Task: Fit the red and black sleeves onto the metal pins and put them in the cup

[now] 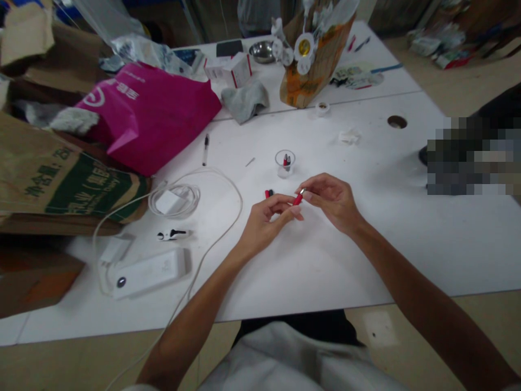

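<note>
Over the white table, my left hand pinches a short red pen-like piece with a silver tip between thumb and fingers. Closed at its upper end is my right hand, with thumb and forefinger on the silver tip. Just beyond my hands stands a clear plastic cup holding small red and black pieces upright. Another red and black pair lies behind my left fingers, partly hidden by them.
Left of my hands lie a looped white cable, a white power bank and a black-and-white clip-like tool. Farther back are a pen, a magenta bag and a grey cloth. A blurred-out figure is at right.
</note>
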`<move>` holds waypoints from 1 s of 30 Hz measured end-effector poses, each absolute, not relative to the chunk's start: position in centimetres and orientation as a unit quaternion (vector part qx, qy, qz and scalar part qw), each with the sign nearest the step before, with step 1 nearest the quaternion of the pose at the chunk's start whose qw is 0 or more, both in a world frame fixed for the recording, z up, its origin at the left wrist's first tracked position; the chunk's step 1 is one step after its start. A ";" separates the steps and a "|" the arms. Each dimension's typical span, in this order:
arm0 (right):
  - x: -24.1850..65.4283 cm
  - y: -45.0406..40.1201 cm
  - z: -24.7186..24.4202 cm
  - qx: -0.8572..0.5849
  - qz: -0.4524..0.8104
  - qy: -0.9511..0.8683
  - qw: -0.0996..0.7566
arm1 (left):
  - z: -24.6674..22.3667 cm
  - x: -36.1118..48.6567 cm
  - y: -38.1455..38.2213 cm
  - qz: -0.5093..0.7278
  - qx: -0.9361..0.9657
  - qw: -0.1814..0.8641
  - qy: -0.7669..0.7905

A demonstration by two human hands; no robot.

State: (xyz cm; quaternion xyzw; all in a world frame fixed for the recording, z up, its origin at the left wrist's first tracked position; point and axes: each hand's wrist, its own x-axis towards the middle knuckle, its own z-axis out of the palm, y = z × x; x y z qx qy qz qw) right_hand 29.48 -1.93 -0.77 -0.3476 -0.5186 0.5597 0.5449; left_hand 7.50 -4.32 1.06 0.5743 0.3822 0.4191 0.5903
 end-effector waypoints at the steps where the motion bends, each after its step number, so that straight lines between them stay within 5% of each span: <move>1: 29.5 -1.9 -0.7 -0.349 0.562 -0.519 0.541 | 0.9 7.5 -4.3 0.421 0.575 0.584 0.388; 7: 29.5 -1.9 -0.5 -0.349 0.569 -0.522 0.531 | 0.3 7.4 -4.1 0.447 0.602 0.527 0.400; 30: 29.5 -2.0 -0.6 -0.355 0.575 -0.524 0.519 | 0.8 7.9 -4.6 0.426 0.558 0.604 0.377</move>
